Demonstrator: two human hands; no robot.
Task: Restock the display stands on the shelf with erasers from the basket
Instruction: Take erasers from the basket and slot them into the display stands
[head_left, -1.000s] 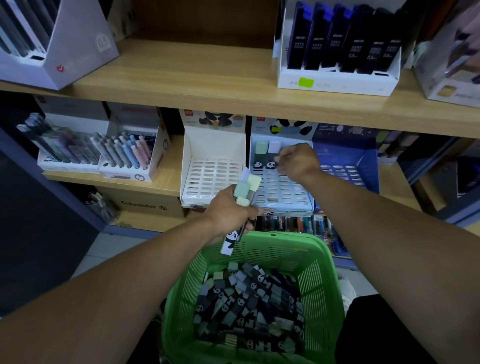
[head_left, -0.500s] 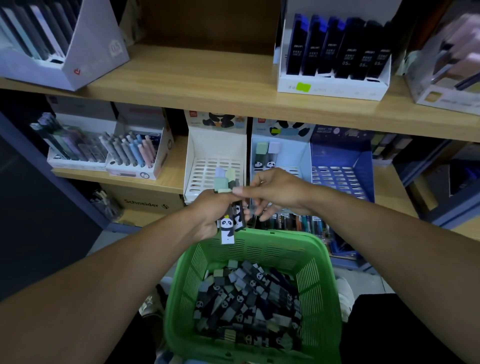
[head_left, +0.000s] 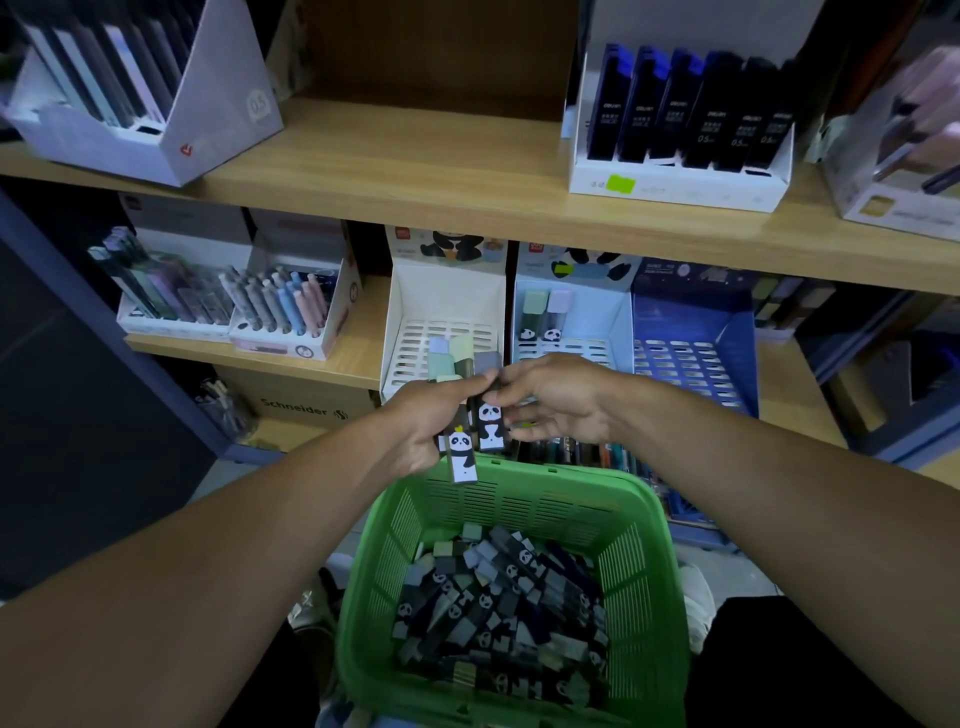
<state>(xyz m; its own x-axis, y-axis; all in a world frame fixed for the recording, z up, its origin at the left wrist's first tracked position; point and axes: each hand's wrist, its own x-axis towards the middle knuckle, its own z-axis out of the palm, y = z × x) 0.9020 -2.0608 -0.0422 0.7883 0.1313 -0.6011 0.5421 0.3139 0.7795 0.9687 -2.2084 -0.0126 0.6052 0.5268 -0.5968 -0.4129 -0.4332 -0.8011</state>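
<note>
Left hand (head_left: 423, 421) wrapped round a bunch of long flat erasers (head_left: 464, 410), right hand (head_left: 550, 402) pinching one, holey green plastic basket (head_left: 649, 566) below, slotted white stand (head_left: 441, 312) behind

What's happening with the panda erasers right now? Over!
Left hand grips bunch of erasers. Right hand pinches one from the bunch. Two erasers stand in middle stand. Nothing blocking.

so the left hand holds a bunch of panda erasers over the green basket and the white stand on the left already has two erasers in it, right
Not quite. In the head view the left hand does hold panda erasers over the green basket, but the two standing erasers are in the light blue stand; the white stand shows none.
</note>
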